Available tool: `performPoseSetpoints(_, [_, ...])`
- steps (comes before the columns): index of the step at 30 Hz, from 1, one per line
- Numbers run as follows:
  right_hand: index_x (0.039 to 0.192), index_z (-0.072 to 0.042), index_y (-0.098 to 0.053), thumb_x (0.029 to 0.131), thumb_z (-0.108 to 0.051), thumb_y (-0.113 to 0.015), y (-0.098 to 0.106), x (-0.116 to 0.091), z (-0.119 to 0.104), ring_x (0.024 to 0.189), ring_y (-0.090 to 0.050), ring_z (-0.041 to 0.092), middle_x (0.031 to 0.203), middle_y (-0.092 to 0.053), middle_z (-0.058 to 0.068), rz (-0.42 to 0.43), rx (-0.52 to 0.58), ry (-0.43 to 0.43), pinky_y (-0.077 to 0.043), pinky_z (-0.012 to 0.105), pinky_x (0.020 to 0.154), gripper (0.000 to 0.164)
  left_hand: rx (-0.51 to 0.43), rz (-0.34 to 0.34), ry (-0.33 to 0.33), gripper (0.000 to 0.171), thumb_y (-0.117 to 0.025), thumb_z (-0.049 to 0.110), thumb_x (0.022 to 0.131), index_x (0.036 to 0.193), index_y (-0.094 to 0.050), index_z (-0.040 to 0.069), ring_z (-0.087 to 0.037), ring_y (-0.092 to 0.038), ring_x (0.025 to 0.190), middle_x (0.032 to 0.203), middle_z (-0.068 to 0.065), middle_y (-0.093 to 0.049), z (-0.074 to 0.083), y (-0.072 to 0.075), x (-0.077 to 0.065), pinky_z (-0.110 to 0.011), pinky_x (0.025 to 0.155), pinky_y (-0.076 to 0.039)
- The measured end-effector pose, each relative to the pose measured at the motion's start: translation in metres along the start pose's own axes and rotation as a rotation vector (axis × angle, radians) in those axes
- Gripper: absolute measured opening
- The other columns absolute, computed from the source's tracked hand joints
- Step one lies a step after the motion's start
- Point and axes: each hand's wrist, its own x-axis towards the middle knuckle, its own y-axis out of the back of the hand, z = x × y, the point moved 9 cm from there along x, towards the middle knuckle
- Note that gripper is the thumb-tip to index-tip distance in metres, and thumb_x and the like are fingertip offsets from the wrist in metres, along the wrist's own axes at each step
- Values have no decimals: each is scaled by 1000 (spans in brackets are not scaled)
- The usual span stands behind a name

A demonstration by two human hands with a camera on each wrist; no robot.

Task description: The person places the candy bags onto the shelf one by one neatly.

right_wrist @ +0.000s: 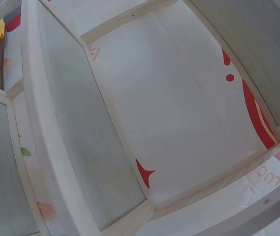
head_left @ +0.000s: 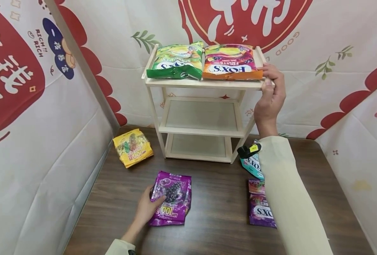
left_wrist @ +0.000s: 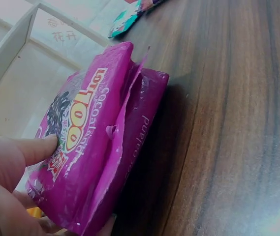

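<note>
My left hand [head_left: 146,208] holds purple candy bags [head_left: 170,198] by their left side, thumb on top and fingers beneath. In the left wrist view two purple bags [left_wrist: 88,132] lie one over the other, printed "LOT 100" and "cocoaland", tilted close over the table. At the right end of the top tier, my right hand [head_left: 271,95] grips the frame of a cream three-tier shelf [head_left: 201,83]. Side by side on that tier lie a green candy bag [head_left: 179,61] and a red-orange "FOX'S" bag [head_left: 231,62], its right edge against the fingers.
A yellow candy bag pile [head_left: 133,148] lies left of the shelf on the brown wooden table [head_left: 217,202]. On the right, a teal bag [head_left: 253,165] and a purple "FOX'S" bag [head_left: 260,207] are partly covered by the right sleeve. Printed cloth walls [head_left: 344,32] enclose the table.
</note>
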Motion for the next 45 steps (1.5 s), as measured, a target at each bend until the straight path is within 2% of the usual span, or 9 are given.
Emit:
performPoseSetpoints(8, [99,-6,-59,84,-12,-38,1,2,-3,122,-49,18,120,-57,20,4,-18,-6,-34,32,107,26,-145,-25,28,70,-78,25,80,134,-45,-6,-44,-50,116,128,-31,-51,-4,-2,2,-55,99,-37])
performPoseSetpoints(11, [99,-7,-59,84,-12,-38,1,3,-4,122,-49,17,121,-58,18,11,-22,-10,-34,31,106,26,-233,-24,38,69,-78,20,80,134,-45,-6,-40,-55,107,123,-30,-54,-5,-3,3,-51,93,-45])
performPoseSetpoints(15, [98,-8,-59,83,-11,-38,2,4,-4,122,-49,17,120,-58,18,18,-11,-14,-34,31,107,26,-323,-1,55,66,-79,14,78,134,-48,-4,-29,-60,91,112,-24,-60,-9,-5,4,-37,78,-52])
performPoseSetpoints(19, [98,-8,-59,84,-12,-38,3,3,-3,122,-48,17,121,-58,16,20,-10,-20,-34,31,107,25,-346,32,76,65,-80,11,76,133,-51,-2,-23,-59,84,105,-21,-61,-12,-4,4,-30,70,-52])
performPoseSetpoints(24, [97,-8,-59,82,-11,-38,3,3,-3,122,-48,19,119,-57,22,16,-9,-6,-33,31,107,26,-386,62,107,63,-79,9,77,133,-53,0,-27,-63,84,110,-26,-62,-13,-5,2,-32,68,-55])
performPoseSetpoints(27, [97,-6,-59,82,-10,-37,2,3,-3,122,-48,21,118,-56,26,10,-3,6,-31,31,108,27,-411,105,107,60,-79,6,76,131,-55,-1,-30,-65,87,114,-29,-61,-13,-4,0,-32,69,-55])
performPoseSetpoints(34, [98,-4,-60,83,-11,-37,1,3,-2,122,-48,22,118,-54,31,9,0,11,-31,32,108,28,-470,218,109,55,-79,4,76,127,-60,1,-25,-67,82,116,-27,-61,-11,0,-6,-28,66,-55])
performPoseSetpoints(39, [98,-3,-60,83,-12,-37,1,3,-2,122,-48,21,118,-55,30,6,-11,9,-31,31,108,29,-512,251,107,53,-79,3,75,126,-61,1,-23,-68,80,116,-26,-62,-9,-1,-9,-28,65,-56])
performPoseSetpoints(45, [97,1,-59,82,-11,-36,0,1,-1,122,-48,24,116,-53,34,5,1,17,-30,32,108,30,-593,251,132,56,-79,3,75,128,-60,4,-23,-68,79,117,-24,-62,-9,-4,-11,-30,64,-57])
